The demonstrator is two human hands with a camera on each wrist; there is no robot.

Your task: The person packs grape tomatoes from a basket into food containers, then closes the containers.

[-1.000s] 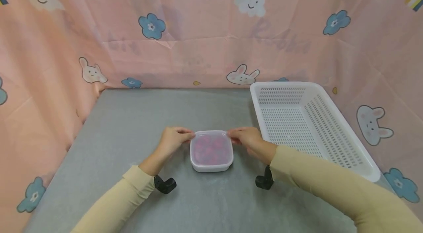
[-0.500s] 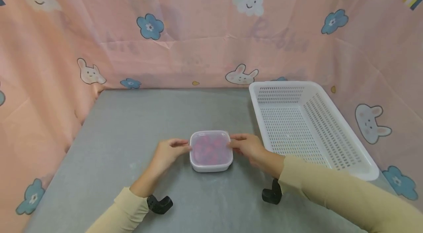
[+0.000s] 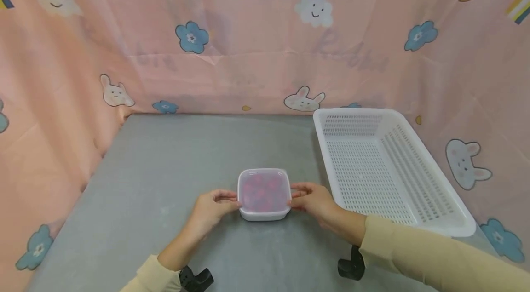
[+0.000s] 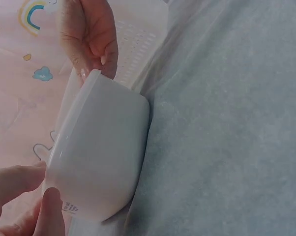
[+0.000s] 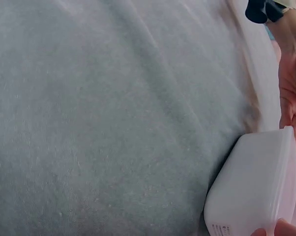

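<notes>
A small white food container (image 3: pixel 265 216) with a translucent lid (image 3: pixel 265 191) sits flat on the table, pinkish-red pieces showing blurred through the lid. My left hand (image 3: pixel 213 209) pinches its left side at the rim, near the front corner. On the opposite side my right hand (image 3: pixel 318 203) pinches the rim between thumb and fingers. In the left wrist view the left fingers (image 4: pixel 17 183) meet the lid's edge above the white wall (image 4: pixel 106 142). Only the right fingertips (image 5: pixel 284 228) show in the right wrist view, at the container's rim.
A white perforated basket (image 3: pixel 364 172) stands to the right, close beyond the right hand. Grey cloth covers the table (image 3: pixel 186 154). Behind and at the sides hangs a pink patterned curtain (image 3: pixel 248 71). Black wrist devices (image 3: pixel 352 264) sit below both wrists.
Both hands have slid along the container's sides, from its far corners toward its near end. The container has stayed in place on the table, and the lid is still on it.
</notes>
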